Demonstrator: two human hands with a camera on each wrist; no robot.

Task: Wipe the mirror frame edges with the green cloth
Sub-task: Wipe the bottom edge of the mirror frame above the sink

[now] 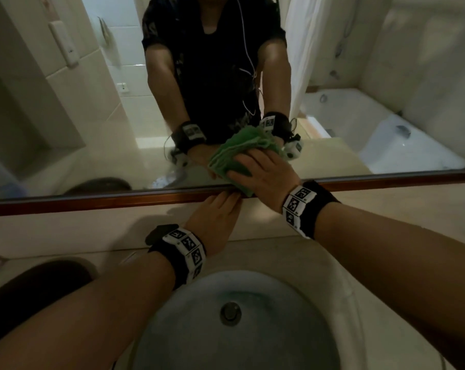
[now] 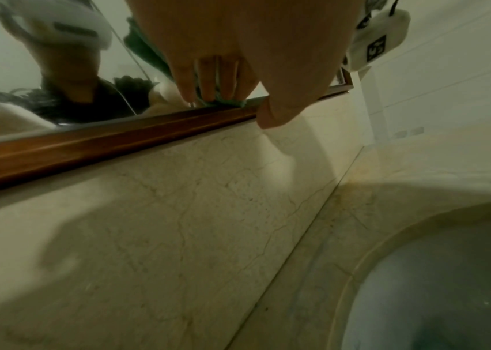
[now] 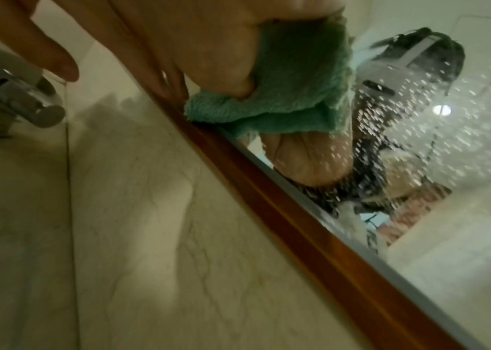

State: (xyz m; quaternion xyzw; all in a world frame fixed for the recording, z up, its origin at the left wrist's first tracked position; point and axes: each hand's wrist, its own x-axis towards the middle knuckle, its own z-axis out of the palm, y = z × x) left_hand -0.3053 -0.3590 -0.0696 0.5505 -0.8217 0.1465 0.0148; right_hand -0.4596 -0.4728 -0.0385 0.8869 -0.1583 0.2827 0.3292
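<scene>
The right hand (image 1: 263, 174) lies flat over the folded green cloth (image 1: 234, 153), fingers spread and pressing it against the lower part of the mirror glass (image 1: 92, 102), with the cloth's bottom corner reaching down onto the brown wooden mirror frame (image 1: 106, 200). From the right wrist view the thumb (image 3: 226, 59) is seen tucked under the cloth (image 3: 286, 94), so the hand grasps it rather than only pushing on it; the cloth's lower fold sits right on the frame's (image 3: 313, 227) top edge. That view alone shows water spots scattered over the glass and a chrome tap (image 3: 19, 97) off to the side.

The left hand (image 1: 215, 220) is released, fingers straight and together, the fingertips touching the frame just beside the cloth. The left wrist view shows its fingers (image 2: 208, 78) on the frame's (image 2: 88, 142) upper lip with a scrap of green cloth behind them.

Below both arms, the head view takes in the pale stone worktop (image 1: 386, 276) and its round sink (image 1: 252, 329), which holds only its metal drain plug (image 1: 230, 314).
</scene>
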